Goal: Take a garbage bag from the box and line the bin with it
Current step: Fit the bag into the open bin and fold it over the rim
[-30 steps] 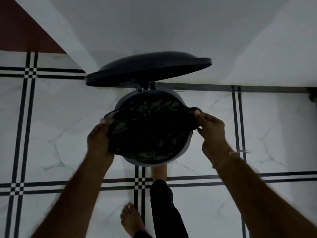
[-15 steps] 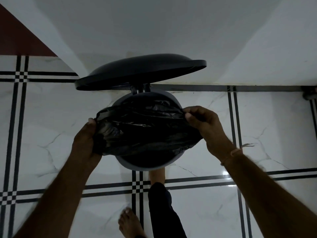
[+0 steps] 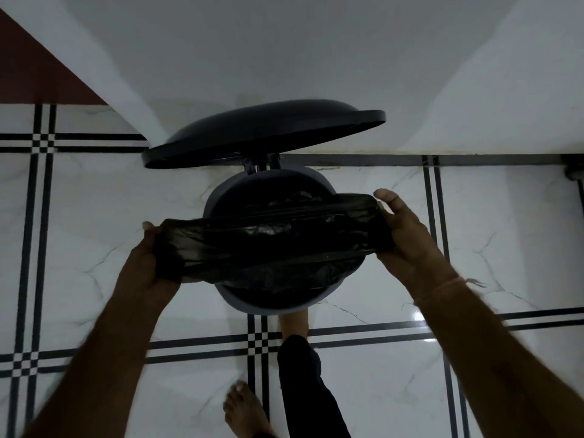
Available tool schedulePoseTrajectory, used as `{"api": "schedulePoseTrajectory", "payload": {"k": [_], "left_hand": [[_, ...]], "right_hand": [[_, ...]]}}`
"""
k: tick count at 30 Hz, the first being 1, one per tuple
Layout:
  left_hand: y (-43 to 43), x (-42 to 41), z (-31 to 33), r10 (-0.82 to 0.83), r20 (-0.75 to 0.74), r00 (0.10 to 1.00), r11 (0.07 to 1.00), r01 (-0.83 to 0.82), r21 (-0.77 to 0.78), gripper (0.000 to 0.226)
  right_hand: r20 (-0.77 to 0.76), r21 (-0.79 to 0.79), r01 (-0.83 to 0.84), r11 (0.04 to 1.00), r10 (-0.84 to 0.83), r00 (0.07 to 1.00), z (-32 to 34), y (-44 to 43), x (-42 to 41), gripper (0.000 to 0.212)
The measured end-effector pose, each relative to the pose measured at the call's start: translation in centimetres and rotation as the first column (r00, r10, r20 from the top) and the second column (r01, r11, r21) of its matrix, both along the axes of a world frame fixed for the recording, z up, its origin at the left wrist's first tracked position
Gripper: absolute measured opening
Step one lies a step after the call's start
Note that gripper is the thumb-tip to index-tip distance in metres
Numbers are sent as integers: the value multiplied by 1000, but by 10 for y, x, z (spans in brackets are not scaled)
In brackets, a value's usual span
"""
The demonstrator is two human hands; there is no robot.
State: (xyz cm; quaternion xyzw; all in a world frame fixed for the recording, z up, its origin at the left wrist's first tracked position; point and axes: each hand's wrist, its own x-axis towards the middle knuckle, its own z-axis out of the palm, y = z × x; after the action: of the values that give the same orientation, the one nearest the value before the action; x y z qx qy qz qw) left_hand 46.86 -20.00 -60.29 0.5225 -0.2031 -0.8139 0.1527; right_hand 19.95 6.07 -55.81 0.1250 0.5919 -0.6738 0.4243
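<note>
A round grey pedal bin [image 3: 235, 298] stands on the floor against the white wall, its dark lid [image 3: 262, 131] raised. A black garbage bag [image 3: 268, 245] is stretched wide across the bin's mouth, its lower part hanging inside. My left hand [image 3: 148, 263] grips the bag's left end, outside the rim. My right hand [image 3: 407, 238] grips the right end, also past the rim. The bag's mouth sits above the rim, not folded over it. No box is in view.
White marble floor tiles with black stripe borders [image 3: 262, 339] surround the bin. A white wall [image 3: 284, 52] rises right behind it. My bare foot [image 3: 295, 322] rests at the bin's front base, the other foot [image 3: 243, 409] stands further back.
Both hands have pulled apart sideways, stretching the bag into a wide band beyond the bin's rim. The bag's opening looks flatter than before.
</note>
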Motion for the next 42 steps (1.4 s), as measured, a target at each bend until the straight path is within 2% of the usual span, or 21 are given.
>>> {"api": "schedulePoseTrajectory", "payload": {"k": [3,6,8,11,14,20,24,28,30,32,34,37,39,42], "left_hand": [[3,-1,-2,-154,-94,983,981,141,-134,24],[1,-4,5,-180,-126,976,959,146,-243,8],[0,-3,6,-163,-142,976,965,129,-227,26],[0,1,7,-149,-137,979,971,119,-208,28],[0,-1,9,-189,-61,980,944,165,-284,47],[-17,-13,-6,-305,-69,950,866,246,-435,43],[-35,-31,-23,-353,-34,935,805,285,-520,50],[-43,-40,-46,-361,30,932,818,333,-469,72],[-40,-38,-61,-397,55,916,826,383,-414,61],[-33,-32,-71,-425,54,904,850,419,-320,45],[-25,-23,-76,-422,67,904,876,425,-226,43],[-12,-11,-70,-389,98,916,912,398,-96,34],[0,-1,-62,-313,94,945,948,316,-28,32],[18,10,-45,-195,26,980,980,195,27,32]], "right_hand": [[-149,59,-196,979,202,968,3,1,-1,45],[-225,101,-272,957,288,931,7,2,-8,41],[-244,95,-275,957,290,925,8,4,-11,31],[-248,128,-281,951,305,920,10,3,-9,47],[-313,208,-324,923,377,872,9,-1,-6,42],[-436,250,-350,903,428,792,-1,-21,-20,43],[-421,268,-351,897,437,795,-21,-44,-40,46],[-268,269,-322,908,392,880,-39,-67,-53,30],[-188,338,-364,868,441,878,-54,-67,-52,24],[-95,404,-431,807,505,858,-63,-62,-46,34],[-20,441,-441,782,500,866,-72,-54,-43,50],[44,359,-425,831,440,897,-69,-40,-42,54],[82,266,-440,857,435,897,-62,-29,-39,57],[63,165,-390,906,384,921,-58,-8,-26,46]]}}
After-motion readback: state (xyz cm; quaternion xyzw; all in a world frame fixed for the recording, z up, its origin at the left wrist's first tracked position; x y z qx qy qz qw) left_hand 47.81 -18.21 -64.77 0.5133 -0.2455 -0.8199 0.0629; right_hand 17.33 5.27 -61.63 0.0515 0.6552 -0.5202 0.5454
